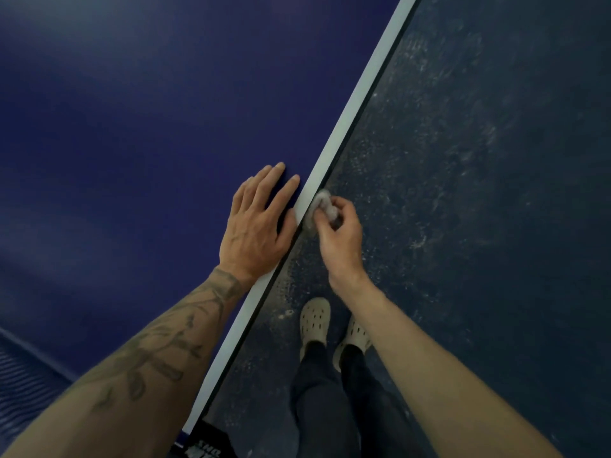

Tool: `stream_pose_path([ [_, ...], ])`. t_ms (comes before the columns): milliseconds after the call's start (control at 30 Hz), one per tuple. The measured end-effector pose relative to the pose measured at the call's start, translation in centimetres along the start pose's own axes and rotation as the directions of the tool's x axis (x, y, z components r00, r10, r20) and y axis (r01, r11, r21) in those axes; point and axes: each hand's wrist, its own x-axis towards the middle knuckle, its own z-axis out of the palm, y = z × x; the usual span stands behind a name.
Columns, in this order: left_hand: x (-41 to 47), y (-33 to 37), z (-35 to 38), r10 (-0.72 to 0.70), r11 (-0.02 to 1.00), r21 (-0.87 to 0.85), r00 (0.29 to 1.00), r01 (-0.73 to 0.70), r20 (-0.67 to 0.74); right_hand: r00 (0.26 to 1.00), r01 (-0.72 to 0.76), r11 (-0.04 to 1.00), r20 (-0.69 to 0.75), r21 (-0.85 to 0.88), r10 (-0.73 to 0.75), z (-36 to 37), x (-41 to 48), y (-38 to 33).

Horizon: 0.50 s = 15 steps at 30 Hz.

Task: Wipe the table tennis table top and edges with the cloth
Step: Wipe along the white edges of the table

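Note:
The blue table tennis table top [148, 127] fills the left of the view, with a white line [360, 97] along its side edge running diagonally. My left hand [261, 223] lies flat on the top beside that line, fingers straight. My right hand [337, 236] pinches a small bunched grey cloth [322, 204] and holds it against the table's side edge, just off the top. Part of the cloth is hidden under my fingers.
A dark, dusty floor [479, 160] spreads to the right of the table. My feet in pale clogs [315, 320] stand close to the edge. A dark table frame part with white lettering [205, 447] shows at the bottom.

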Motion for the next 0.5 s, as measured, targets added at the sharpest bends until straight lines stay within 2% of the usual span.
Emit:
stream_pose_path([
  [100,0.2,-0.1,0.1,-0.006,1.000,0.004,1.000,0.006,0.001,1.000,0.011,1.000,-0.010,-0.002,-0.011,0.2,0.4,-0.2],
  [300,0.1,-0.2,0.1,0.001,1.000,0.012,1.000,-0.001,0.018,0.992,-0.047,0.991,0.107,-0.123,0.061,-0.4,-2.2,1.6],
  [500,0.6,0.0,0.3,-0.008,1.000,0.024,0.998,0.006,0.067,0.998,-0.053,0.998,-0.039,0.028,0.054,-1.5,7.9,-5.0],
])
